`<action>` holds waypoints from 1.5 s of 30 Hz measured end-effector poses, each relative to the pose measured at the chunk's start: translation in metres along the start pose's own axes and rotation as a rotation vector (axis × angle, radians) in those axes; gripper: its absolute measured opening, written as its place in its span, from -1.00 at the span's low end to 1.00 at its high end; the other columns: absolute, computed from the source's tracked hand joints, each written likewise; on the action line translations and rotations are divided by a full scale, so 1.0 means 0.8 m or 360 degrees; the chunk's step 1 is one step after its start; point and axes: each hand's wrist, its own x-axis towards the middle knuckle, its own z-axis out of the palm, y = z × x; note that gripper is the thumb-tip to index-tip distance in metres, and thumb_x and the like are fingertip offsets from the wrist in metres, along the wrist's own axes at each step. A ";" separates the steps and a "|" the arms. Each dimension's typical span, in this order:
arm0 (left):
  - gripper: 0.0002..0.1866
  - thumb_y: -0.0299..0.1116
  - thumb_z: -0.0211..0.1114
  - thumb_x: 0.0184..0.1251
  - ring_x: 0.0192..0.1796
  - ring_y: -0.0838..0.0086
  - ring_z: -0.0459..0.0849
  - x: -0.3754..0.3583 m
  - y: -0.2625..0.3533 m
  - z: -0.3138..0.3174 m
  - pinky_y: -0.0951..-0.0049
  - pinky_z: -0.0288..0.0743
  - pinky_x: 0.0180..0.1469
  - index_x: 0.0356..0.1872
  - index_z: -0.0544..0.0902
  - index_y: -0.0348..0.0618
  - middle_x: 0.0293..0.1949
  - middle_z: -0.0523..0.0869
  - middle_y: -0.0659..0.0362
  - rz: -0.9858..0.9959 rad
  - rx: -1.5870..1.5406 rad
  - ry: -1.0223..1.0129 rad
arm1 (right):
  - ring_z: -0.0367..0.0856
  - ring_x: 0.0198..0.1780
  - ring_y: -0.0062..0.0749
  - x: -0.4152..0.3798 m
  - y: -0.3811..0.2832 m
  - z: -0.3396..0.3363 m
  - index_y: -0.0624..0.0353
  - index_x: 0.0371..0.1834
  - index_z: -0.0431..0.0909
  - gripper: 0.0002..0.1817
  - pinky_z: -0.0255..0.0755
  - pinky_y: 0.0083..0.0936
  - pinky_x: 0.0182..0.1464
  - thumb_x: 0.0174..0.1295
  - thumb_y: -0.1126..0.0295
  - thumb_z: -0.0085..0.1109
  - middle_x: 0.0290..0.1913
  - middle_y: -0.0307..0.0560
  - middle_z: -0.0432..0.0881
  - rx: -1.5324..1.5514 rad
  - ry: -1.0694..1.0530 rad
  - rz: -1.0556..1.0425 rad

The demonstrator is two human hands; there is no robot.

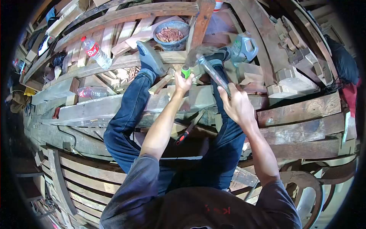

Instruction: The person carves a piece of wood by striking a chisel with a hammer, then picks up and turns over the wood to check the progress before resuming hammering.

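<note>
The left hand (183,83) was closed around a green-handled tool (186,71) above a wooden beam (202,98), and to its right the right hand (239,104) gripped a hammer (214,73) whose shaft slanted forward and left, its blurred head beyond the green end.

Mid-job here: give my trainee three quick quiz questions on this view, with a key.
1. Which hand grips the green-handled tool?
2. True or false: the bucket is empty.
3. What does the right hand hold?
A) a handsaw
B) a hammer
C) a paintbrush

Key:
1. The left hand.
2. False; it holds many short pieces of wood.
3. B.
</note>
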 end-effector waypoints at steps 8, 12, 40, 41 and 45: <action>-0.80 -0.41 0.38 -0.04 -0.63 0.45 0.47 0.000 -0.004 0.005 0.37 0.36 -0.50 -0.60 0.51 -0.23 -0.68 0.53 0.18 0.0187 0.0109 0.0167 | 0.62 -0.35 0.37 0.017 0.008 0.005 0.31 -0.24 0.48 -0.53 0.49 0.14 -0.27 0.43 0.01 -0.02 -0.53 0.41 0.58 0.0010 -0.0166 0.0032; -0.80 -0.46 0.34 -0.02 -0.67 0.48 0.45 0.001 0.003 0.000 0.40 0.32 -0.54 -0.66 0.47 -0.22 -0.74 0.47 0.20 0.0170 -0.0002 0.0103 | 0.63 -0.35 0.37 0.018 -0.012 -0.018 0.30 -0.22 0.47 -0.54 0.50 0.14 -0.29 0.43 0.02 -0.04 -0.54 0.40 0.59 0.0200 -0.0099 0.0132; -0.80 -0.40 0.40 -0.03 -0.51 0.29 0.56 -0.010 -0.010 -0.002 0.30 0.43 -0.38 -0.54 0.55 -0.27 -0.59 0.59 0.07 -0.0020 -0.0070 0.0038 | 0.61 -0.29 0.43 0.037 -0.031 -0.026 0.33 -0.15 0.48 -0.54 0.50 0.16 -0.22 0.43 0.03 -0.03 -0.46 0.46 0.60 0.0017 -0.0405 0.0006; -0.81 -0.40 0.40 -0.03 -0.51 0.28 0.56 -0.011 -0.010 0.000 0.30 0.43 -0.37 -0.54 0.55 -0.27 -0.58 0.59 0.06 -0.0009 -0.0041 0.0066 | 0.62 -0.30 0.43 0.035 -0.036 -0.029 0.32 -0.14 0.48 -0.54 0.50 0.16 -0.22 0.43 0.04 -0.03 -0.46 0.46 0.60 0.0044 -0.0306 0.0029; -0.81 -0.40 0.40 -0.04 -0.49 0.25 0.58 -0.018 -0.008 -0.003 0.27 0.45 -0.35 -0.53 0.57 -0.27 -0.57 0.61 0.05 -0.0036 -0.0072 0.0098 | 0.63 -0.31 0.40 0.027 -0.042 -0.018 0.31 -0.17 0.48 -0.56 0.51 0.16 -0.24 0.42 0.05 -0.02 -0.48 0.44 0.60 0.0110 -0.0145 0.0006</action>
